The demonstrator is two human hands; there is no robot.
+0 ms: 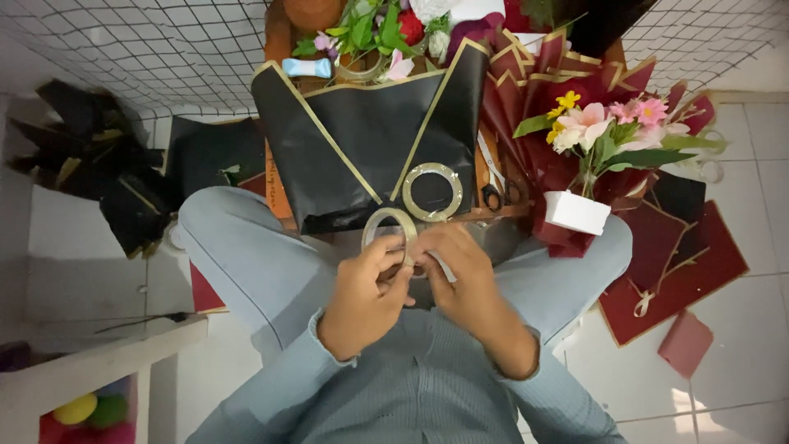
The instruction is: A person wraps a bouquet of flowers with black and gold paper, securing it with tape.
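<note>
Both hands, the left hand [367,284] and the right hand [462,275], meet above the lap, touching a clear tape roll [389,227]. Just beyond it, a second tape ring [432,191] lies on a black gold-edged wrapping sheet [362,140]. Right of the sheet stands a dark red wrapped flower bouquet [604,136] (a white box [577,212] before it). Black paper scraps [99,164] lie far left.

White tiled floor [740,362] with dark red wrapping sheets [674,271]

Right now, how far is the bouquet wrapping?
Looks done: a bouquet in red paper stands at the right. In hand: the left hand holds a tape roll while the right hand picks at its end. Left: the black gold-edged paper lies open, apparently untaped.
</note>
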